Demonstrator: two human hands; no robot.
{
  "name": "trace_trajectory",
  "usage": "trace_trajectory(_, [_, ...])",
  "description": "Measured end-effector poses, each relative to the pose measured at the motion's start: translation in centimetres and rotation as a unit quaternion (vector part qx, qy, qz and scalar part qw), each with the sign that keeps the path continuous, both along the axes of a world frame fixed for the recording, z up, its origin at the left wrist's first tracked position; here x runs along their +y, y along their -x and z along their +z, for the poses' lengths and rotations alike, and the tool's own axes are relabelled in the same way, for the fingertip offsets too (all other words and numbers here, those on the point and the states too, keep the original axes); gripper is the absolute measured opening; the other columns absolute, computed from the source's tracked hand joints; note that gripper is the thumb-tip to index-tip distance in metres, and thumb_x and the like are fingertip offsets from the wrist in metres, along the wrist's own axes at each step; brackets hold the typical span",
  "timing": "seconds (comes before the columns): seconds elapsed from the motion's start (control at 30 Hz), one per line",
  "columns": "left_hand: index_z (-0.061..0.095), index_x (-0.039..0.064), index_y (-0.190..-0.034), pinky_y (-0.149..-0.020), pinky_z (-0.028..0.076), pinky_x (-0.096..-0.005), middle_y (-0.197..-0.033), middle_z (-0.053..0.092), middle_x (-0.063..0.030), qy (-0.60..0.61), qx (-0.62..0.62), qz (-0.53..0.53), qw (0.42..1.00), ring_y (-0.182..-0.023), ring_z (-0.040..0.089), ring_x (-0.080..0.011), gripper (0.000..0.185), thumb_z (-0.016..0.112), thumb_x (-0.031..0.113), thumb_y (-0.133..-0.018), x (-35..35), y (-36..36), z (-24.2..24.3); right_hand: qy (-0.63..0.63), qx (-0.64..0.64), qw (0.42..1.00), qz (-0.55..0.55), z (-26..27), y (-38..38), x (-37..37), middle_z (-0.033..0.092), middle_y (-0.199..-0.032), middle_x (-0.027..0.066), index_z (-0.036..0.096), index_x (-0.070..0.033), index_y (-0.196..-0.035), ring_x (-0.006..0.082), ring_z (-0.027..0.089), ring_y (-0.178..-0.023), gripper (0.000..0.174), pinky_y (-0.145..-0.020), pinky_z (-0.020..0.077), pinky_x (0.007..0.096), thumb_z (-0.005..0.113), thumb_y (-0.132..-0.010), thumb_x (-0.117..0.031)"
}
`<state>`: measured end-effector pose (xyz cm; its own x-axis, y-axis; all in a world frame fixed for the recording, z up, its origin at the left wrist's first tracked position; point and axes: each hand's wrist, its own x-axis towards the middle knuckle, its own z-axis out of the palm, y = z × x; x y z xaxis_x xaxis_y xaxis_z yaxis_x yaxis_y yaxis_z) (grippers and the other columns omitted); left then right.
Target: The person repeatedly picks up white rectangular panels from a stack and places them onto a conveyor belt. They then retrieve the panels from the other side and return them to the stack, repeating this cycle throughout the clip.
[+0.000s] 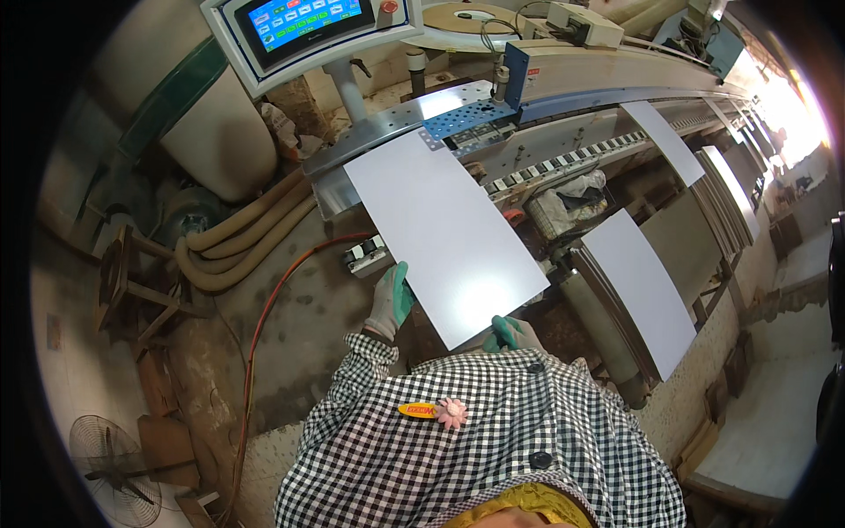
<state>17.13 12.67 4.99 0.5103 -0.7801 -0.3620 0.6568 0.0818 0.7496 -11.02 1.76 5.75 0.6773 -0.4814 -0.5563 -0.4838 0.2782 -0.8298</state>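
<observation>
A rectangular white panel (449, 224) lies before me, its far end on the metal infeed table (389, 132) of an edge-banding machine. My left hand (391, 300), in a grey glove with a green palm, grips the panel's left edge near its close corner. In a matching glove, my right hand (513, 333) holds the near edge, to the right of that corner. The fingers of both hands are partly hidden by the panel. A blue perforated plate (469, 117) stands at the panel's far right corner.
A control screen (304, 26) with a red button rises at the far left. To the right, white panels (640, 284) are stacked beside a roller (597, 323). A red hose (254, 343) crosses the floor at left, near ribbed hoses (231, 244) and a fan (115, 468).
</observation>
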Motion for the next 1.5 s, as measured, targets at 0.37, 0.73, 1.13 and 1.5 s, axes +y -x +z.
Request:
trace_trajectory(0.37, [0.054, 0.012, -0.072, -0.043, 0.03, -0.0223, -0.06, 0.04, 0.008, -0.076, -0.104, 0.055, 0.99, -0.049, 0.035, -0.0045, 0.03, 0.055, 0.035, -0.092, 0.9, 0.5, -0.1, 0.077, 0.016, 0.997, 0.011, -2.3, -1.0, 0.3, 0.063, -0.079, 0.0025, 0.061, 0.001, -0.102, 0.0097, 0.056, -0.073, 0.058, -0.066, 0.0454, 0.025, 0.051, -0.088, -0.055])
trace_trajectory(0.73, [0.051, 0.013, -0.07, -0.041, 0.034, -0.0228, -0.059, 0.043, 0.0062, -0.116, -0.102, 0.01, 0.988, -0.047, 0.041, -0.0057, 0.03, 0.058, 0.034, -0.09, -0.6, 1.3, 3.4, -0.085, -0.055, 0.974, -0.202, 2.5, 7.1, -0.7, 0.065, -0.083, 0.0068, 0.058, 0.002, -0.112, 0.0113, 0.059, -0.073, 0.048, -0.066, 0.0483, 0.0247, 0.041, -0.097, -0.04])
trace_trajectory(1.13, [0.051, 0.007, -0.11, -0.049, 0.053, -0.0278, -0.079, 0.059, -0.0028, -0.065, -0.029, -0.052, 0.996, -0.059, 0.061, -0.0153, 0.03, 0.057, 0.029, -0.091, -8.2, 2.6, 1.3, -0.049, -0.089, 0.956, -0.277, 1.7, 13.8, -0.9, 0.066, -0.084, 0.0141, 0.055, 0.005, -0.116, 0.0174, 0.062, -0.07, 0.055, -0.065, 0.0528, 0.029, 0.039, -0.097, -0.043])
trace_trajectory(1.5, [0.057, 0.006, -0.098, -0.055, 0.053, -0.0323, -0.08, 0.063, -0.0058, -0.076, -0.06, -0.096, 0.991, -0.065, 0.063, -0.0192, 0.03, 0.052, 0.035, -0.092, -16.8, 5.5, 1.6, -0.053, -0.104, 0.89, -0.441, 1.2, 20.0, -2.3, 0.064, -0.081, 0.0127, 0.052, 0.006, -0.115, 0.0188, 0.061, -0.069, 0.053, -0.065, 0.0525, 0.0309, 0.044, -0.095, -0.043])
